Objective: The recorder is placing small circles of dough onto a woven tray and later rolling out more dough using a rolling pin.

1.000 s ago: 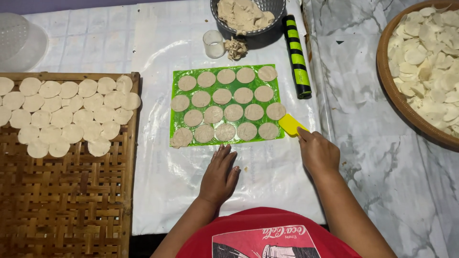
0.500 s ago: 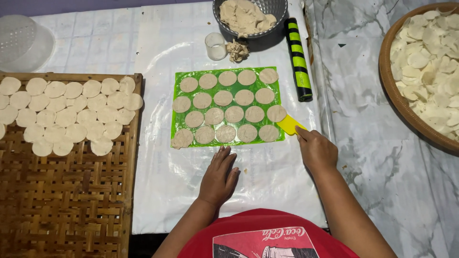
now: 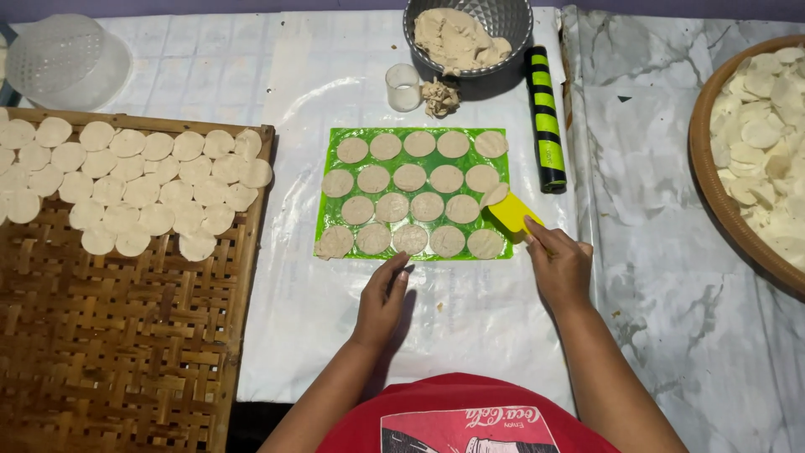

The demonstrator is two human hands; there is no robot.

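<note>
Right hand [image 3: 560, 268] grips a yellow scraper [image 3: 513, 215] under a dough round [image 3: 495, 195] — left hand [image 3: 381, 295] flat, empty, on glossy plastic sheet [image 3: 470, 319].

You've got one view only: head cam, looking almost straight down over your own torso at the floor-level work surface. Far edge of the scene is at frame top, your red shirt cuts the bottom edge. The green mat [image 3: 414, 191] sits near centre, at about arm's reach. Woven tray [image 3: 117, 335] fills the lower left, the round basket [image 3: 713, 168] is clipped by the right edge. No second view, so no overlap.
</note>
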